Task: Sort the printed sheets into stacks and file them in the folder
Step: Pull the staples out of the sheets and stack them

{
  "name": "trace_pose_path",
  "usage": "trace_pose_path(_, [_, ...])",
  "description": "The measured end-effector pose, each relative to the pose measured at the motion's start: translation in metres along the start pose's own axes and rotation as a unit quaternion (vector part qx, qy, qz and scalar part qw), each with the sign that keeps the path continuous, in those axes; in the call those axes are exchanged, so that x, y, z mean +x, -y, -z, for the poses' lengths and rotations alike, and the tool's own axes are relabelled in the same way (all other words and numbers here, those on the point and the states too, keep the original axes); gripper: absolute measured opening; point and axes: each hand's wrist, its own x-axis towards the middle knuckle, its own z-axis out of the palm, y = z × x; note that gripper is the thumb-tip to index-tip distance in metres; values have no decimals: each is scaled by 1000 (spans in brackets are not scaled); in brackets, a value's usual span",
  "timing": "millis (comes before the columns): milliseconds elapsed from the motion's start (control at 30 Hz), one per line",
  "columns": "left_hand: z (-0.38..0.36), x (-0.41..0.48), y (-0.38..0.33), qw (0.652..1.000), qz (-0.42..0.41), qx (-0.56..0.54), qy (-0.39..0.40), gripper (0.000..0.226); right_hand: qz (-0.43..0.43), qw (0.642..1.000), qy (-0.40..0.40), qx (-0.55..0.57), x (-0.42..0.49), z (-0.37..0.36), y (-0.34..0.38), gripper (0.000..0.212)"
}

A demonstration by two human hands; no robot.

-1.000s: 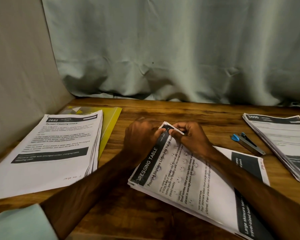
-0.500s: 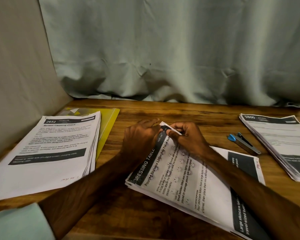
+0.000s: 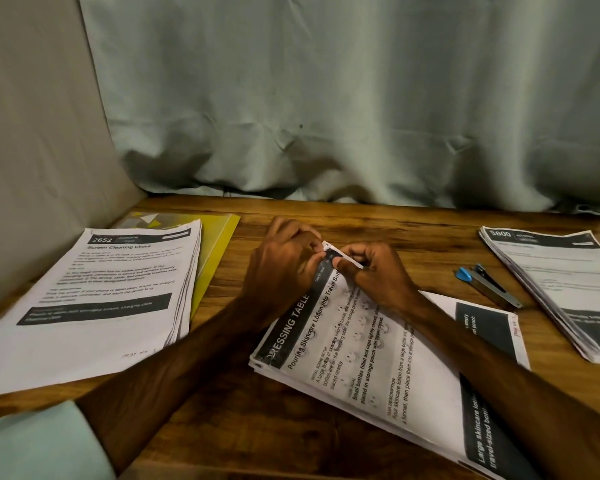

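White printed-sheet stack (image 3: 378, 368) lies skewed mid brown wooden bench (image 3: 413, 244). Left hand (image 3: 284, 268) & right hand (image 3: 378, 275): fingers (image 3: 343, 263) of both pinched on its far corner. Prob. light, floppy, slippy; best gripped at corner/edge, supported underneath.

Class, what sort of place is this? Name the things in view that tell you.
Probably a makeshift paperwork desk: a wooden table backed by a curtain, stacks of printed sheets, and a yellow folder.

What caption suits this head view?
Left hand and right hand pinch a corner of the white printed stack on a wooden table.
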Motion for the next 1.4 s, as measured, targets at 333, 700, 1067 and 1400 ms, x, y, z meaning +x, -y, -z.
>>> trace_pose_path(333, [2, -3, 0, 997, -76, 8, -28, 8, 4, 1000, 3, 11, 1, 1, -1, 13])
trace_pose_path(700, [1, -2, -6, 993, 44, -103, 25, 26, 25, 1000, -2, -9, 2, 1, -3, 11])
trace_pose_path(1067, [7, -1, -10, 996, 42, -70, 30, 20, 27, 999, 3, -32, 1, 2, -2, 12])
trace_pose_path(1400, [7, -2, -11, 997, 40, -71, 8, 13, 23, 1000, 7, -13, 1, 1, -4, 12])
